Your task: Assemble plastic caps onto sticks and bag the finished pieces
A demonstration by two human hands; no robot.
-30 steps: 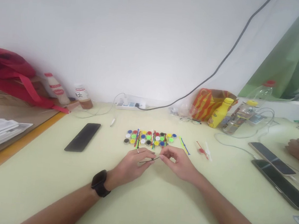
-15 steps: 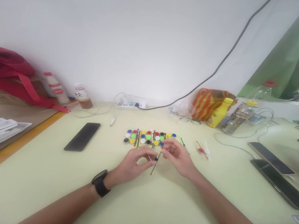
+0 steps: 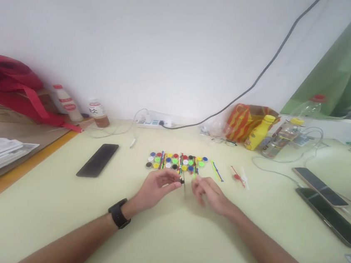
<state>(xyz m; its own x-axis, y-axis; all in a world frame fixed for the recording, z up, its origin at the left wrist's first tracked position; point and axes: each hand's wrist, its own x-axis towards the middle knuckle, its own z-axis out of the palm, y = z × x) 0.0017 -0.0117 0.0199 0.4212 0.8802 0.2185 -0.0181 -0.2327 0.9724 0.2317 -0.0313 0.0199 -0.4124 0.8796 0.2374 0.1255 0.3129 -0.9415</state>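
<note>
Between the thumb and fingers of my left hand (image 3: 158, 187) is a small black piece (image 3: 182, 181), with a thin dark stick (image 3: 184, 187) at it, blurred. My right hand (image 3: 212, 195) is just to the right, its fingers bent and smeared by motion; whether they hold anything is unclear. Beyond both hands lie rows of small round discs (image 3: 168, 160) in blue, red, yellow, white, green and black. Bundles of thin coloured sticks (image 3: 181, 160) lie among the discs. Blue and light green sticks (image 3: 217, 170) rest apart on the right.
A red disc with a stick (image 3: 236, 177) lies farther right, beside white sticks. Black phone (image 3: 97, 160) at left; two more phones (image 3: 329, 216) at right on cables. Along the wall stand a power strip (image 3: 151, 122), a yellow bottle (image 3: 259, 133) and a striped bag (image 3: 241, 122).
My right hand has moved down and slightly right, off the dark stick, which now hangs more upright at my left fingers. The left hand has shifted slightly up and left.
</note>
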